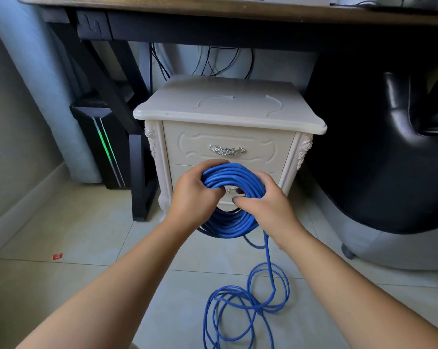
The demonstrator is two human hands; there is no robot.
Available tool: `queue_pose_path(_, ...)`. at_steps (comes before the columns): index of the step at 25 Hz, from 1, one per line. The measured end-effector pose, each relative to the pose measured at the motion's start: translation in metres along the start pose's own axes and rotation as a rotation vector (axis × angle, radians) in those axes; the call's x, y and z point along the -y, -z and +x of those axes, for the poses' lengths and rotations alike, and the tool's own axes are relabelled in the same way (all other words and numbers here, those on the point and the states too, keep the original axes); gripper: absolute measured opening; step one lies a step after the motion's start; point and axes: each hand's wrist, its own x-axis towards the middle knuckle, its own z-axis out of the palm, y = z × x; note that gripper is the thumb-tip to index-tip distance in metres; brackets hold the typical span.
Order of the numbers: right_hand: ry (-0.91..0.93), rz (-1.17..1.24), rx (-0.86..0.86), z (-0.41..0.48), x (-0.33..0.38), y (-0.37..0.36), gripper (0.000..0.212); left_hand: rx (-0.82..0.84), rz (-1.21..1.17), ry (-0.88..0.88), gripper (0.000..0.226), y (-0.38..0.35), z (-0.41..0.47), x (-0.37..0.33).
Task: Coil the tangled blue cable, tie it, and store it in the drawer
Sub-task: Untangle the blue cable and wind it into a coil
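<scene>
- Gripping the blue cable (234, 177) coil, the left hand (194, 195) curls round its left side.
- Right hand (262, 204) clasps its right side.
- Loose loops trail on the near floor (87, 248).

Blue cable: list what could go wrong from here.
1. The loose loops on the floor cross one another, so pulling them up may tighten them into a knot.
2. The left hand and right hand both grip the untied coil. Freeing one hand to open the shut drawer may let the turns spring apart.
</scene>
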Motion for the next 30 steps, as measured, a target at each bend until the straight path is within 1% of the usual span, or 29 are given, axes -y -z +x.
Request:
queue_pose_path(2, -0.044, 0.100, -0.009, -0.001, -0.002, -0.001, 0.041, -0.060, -0.094, 0.039, 0.051, 0.000, 0.001, -0.001)
queue_pose_path(5, -0.158, 0.293, 0.002, -0.002, -0.005, -0.009, 0.032, -0.189, -0.247, 0.126, 0.046, -0.002, 0.001, -0.005)
queue_pose_path(7, -0.192, 0.321, -0.024, -0.002, -0.008, -0.014, 0.026, -0.248, -0.339, 0.198, 0.040, -0.006, -0.003, -0.008)
queue_pose_path(8, -0.193, 0.303, -0.059, -0.001, -0.010, -0.015, 0.025, -0.250, -0.371, 0.234, 0.036, -0.009, -0.006, -0.008)
queue_pose_path(10, -0.195, 0.257, -0.113, 0.003, -0.011, -0.012, 0.023, -0.195, -0.357, 0.302, 0.027, -0.012, -0.011, -0.007)
queue_pose_path(12, -0.203, 0.230, -0.135, 0.007, -0.009, -0.007, 0.023, -0.057, -0.316, 0.357, 0.018, -0.006, -0.009, -0.005)
queue_pose_path(13, -0.204, 0.238, -0.146, 0.009, -0.008, -0.004, 0.024, 0.038, -0.348, 0.371, 0.019, -0.001, -0.006, -0.003)
queue_pose_path(14, -0.208, 0.267, -0.159, 0.010, -0.007, -0.001, 0.027, 0.140, -0.409, 0.384, 0.031, 0.004, -0.003, -0.001)
queue_pose_path(15, -0.216, 0.319, -0.175, 0.012, -0.006, 0.001, 0.029, 0.213, -0.477, 0.398, 0.047, 0.007, 0.000, 0.001)
queue_pose_path(16, -0.234, 0.388, -0.195, 0.015, -0.006, 0.003, 0.031, 0.251, -0.524, 0.405, 0.062, 0.008, 0.000, 0.004)
queue_pose_path(17, -0.251, 0.467, -0.214, 0.017, -0.006, 0.005, 0.031, 0.263, -0.525, 0.393, 0.071, 0.005, -0.003, 0.004)
queue_pose_path(20, -0.298, 0.679, -0.238, 0.022, -0.005, 0.011, 0.022, 0.216, -0.361, 0.340, 0.080, -0.016, -0.016, 0.008)
queue_pose_path(21, -0.303, 0.738, -0.230, 0.023, -0.003, 0.012, 0.019, 0.209, -0.343, 0.338, 0.081, -0.020, -0.018, 0.010)
queue_pose_path(23, -0.308, 0.833, -0.226, 0.022, 0.002, 0.014, 0.015, 0.279, -0.286, 0.319, 0.071, -0.026, -0.020, 0.015)
queue_pose_path(24, -0.318, 0.869, -0.231, 0.021, 0.004, 0.015, 0.014, 0.342, -0.176, 0.266, 0.063, -0.028, -0.022, 0.017)
queue_pose_path(25, -0.330, 0.890, -0.231, 0.021, 0.006, 0.016, 0.015, 0.405, 0.002, 0.185, 0.055, -0.032, -0.025, 0.020)
queue_pose_path(27, -0.359, 0.904, -0.202, 0.019, 0.007, 0.016, 0.017, 0.445, 0.316, -0.045, 0.046, -0.046, -0.036, 0.024)
queue_pose_path(28, -0.374, 0.897, -0.174, 0.018, 0.007, 0.015, 0.015, 0.433, 0.394, -0.122, 0.042, -0.053, -0.039, 0.027)
queue_pose_path(29, -0.384, 0.888, -0.146, 0.018, 0.006, 0.014, 0.012, 0.407, 0.418, -0.162, 0.035, -0.057, -0.039, 0.027)
queue_pose_path(30, -0.380, 0.885, -0.125, 0.018, 0.006, 0.013, 0.012, 0.381, 0.393, -0.161, 0.031, -0.059, -0.037, 0.026)
